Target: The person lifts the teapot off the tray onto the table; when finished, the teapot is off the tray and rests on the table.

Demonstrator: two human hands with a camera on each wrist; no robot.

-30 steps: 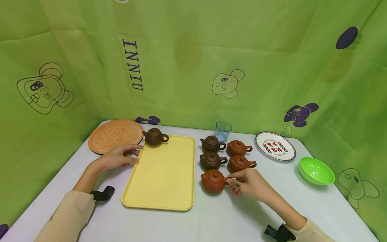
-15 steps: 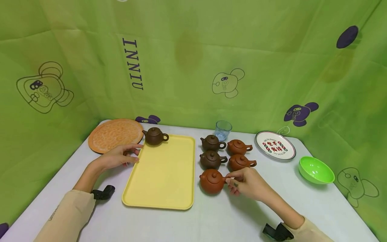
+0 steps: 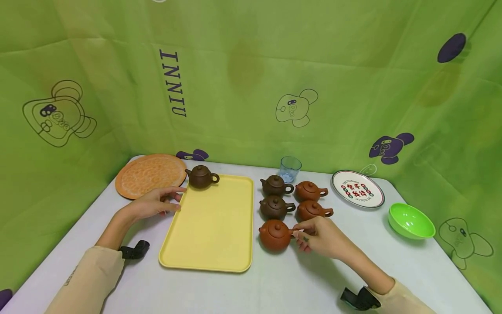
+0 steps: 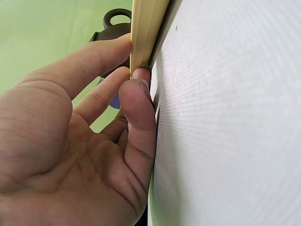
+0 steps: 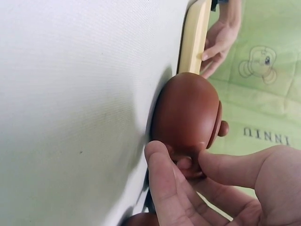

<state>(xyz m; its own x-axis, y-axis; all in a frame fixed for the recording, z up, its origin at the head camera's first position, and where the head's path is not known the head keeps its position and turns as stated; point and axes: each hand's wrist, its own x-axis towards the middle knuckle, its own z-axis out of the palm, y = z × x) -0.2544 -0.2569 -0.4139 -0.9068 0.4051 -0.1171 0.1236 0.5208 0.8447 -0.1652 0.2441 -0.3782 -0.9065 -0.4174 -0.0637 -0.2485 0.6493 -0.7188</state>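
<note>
My right hand (image 3: 319,237) pinches the handle of a reddish-brown teapot (image 3: 275,236), its spout toward the yellow tray (image 3: 211,226). In the right wrist view thumb and fingers meet around the handle, and the teapot (image 5: 186,113) stands at the tabletop. My left hand (image 3: 153,204) holds the tray's left rim. In the left wrist view its fingertips lie on and under the rim (image 4: 146,33). One dark brown teapot (image 3: 201,176) sits at the tray's far left corner. Right of the tray are two more dark teapots (image 3: 276,207) and two orange-brown teapots (image 3: 311,211), grouped behind the held one.
A round orange-patterned mat (image 3: 150,174) lies at the back left, close to the tray. Behind the teapots stands a clear blue glass (image 3: 290,169). A white plate with red lettering (image 3: 357,189) and a green bowl (image 3: 411,221) are at the right. Green cloth surrounds the table.
My right hand has shifted the reddish-brown teapot slightly left, mostly in the first half second. The left hand, tray and other teapots stay where they were.
</note>
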